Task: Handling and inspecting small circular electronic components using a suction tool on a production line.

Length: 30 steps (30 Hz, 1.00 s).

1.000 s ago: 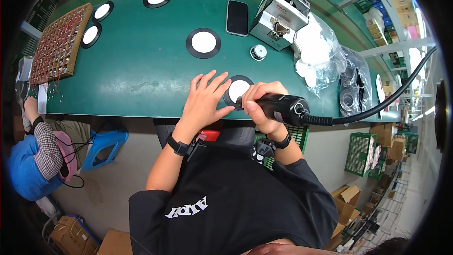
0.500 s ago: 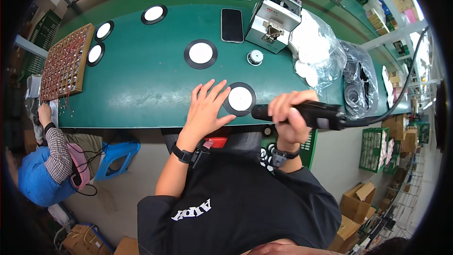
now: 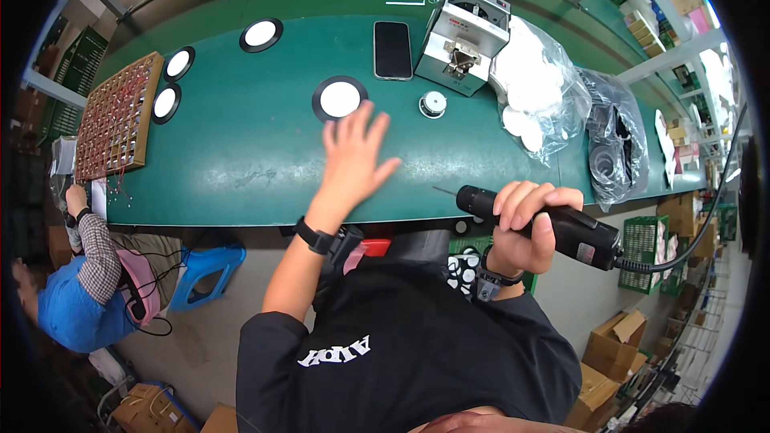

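Observation:
My right hand point(image 3: 529, 220) grips a black corded electric screwdriver point(image 3: 584, 236), its thin bit pointing left above the table's near edge. My left hand point(image 3: 351, 152) has its fingers spread, and its fingertips overlap the near rim of a white disc with a black ring point(image 3: 338, 98). Whether they press on it, I cannot tell. Farther back lies another ringed disc point(image 3: 261, 34). Two more, an upper ringed disc point(image 3: 178, 64) and a lower ringed disc point(image 3: 165, 103), lie beside a tray at the left.
A phone point(image 3: 392, 50), a small round metal part point(image 3: 432, 104) and a grey machine point(image 3: 465, 36) stand on the green table point(image 3: 241, 144). Plastic bags point(image 3: 545, 88) of white discs and black rings point(image 3: 613, 144) lie at right. A co-worker point(image 3: 80, 297) sits left, near a wired-parts tray point(image 3: 120, 116).
The ringed disc that lay between my hands is gone from the tabletop. My left hand has reached farther forward to another disc; the screwdriver has drawn back to the right.

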Available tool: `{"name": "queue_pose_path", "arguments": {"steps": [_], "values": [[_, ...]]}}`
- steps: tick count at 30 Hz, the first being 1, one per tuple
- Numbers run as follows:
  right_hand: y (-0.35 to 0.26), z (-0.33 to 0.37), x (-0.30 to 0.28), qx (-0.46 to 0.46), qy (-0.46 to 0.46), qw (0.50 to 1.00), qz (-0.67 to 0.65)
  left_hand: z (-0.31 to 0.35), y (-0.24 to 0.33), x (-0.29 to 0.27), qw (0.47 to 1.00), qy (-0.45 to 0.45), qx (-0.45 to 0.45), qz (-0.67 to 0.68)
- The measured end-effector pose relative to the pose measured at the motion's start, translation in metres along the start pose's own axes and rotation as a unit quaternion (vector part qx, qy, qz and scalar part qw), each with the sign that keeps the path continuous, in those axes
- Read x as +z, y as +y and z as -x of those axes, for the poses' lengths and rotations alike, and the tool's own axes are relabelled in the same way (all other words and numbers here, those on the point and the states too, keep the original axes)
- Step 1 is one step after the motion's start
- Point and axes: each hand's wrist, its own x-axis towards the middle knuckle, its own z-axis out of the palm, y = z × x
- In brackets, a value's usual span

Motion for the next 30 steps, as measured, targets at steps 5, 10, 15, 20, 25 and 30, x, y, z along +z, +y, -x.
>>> {"name": "queue_pose_path", "arguments": {"steps": [5, 10, 15, 20, 25, 30], "values": [[0.027, -0.039, -0.008, -0.071, -0.008, 0.995, 0.071, -0.001, -0.018, -0.005, 0.991, 0.049, -0.082, -0.092], [0.071, -0.119, -0.019, -0.076, 0.039, 0.992, 0.096, 0.016, -0.001, 0.01, 0.999, 0.038, -0.006, -0.03], [0.121, -0.183, -0.019, -0.034, 0.042, 0.988, 0.145, 0.02, 0.016, 0.02, 0.998, -0.018, 0.009, 0.054], [0.136, -0.202, -0.014, 0.059, 0.021, 0.98, 0.191, 0.015, 0.027, 0.011, 0.998, 0.042, -0.031, 0.022], [0.095, -0.137, -0.002, 0.161, -0.042, 0.986, -0.001, 0.017, 0.022, 0.012, 0.999, 0.025, -0.02, 0.016], [0.079, -0.045, -0.002, 0.121, -0.078, 0.989, 0.04, 0.016, 0.022, 0.007, 0.999, 0.009, 0.013, 0.036]]}}
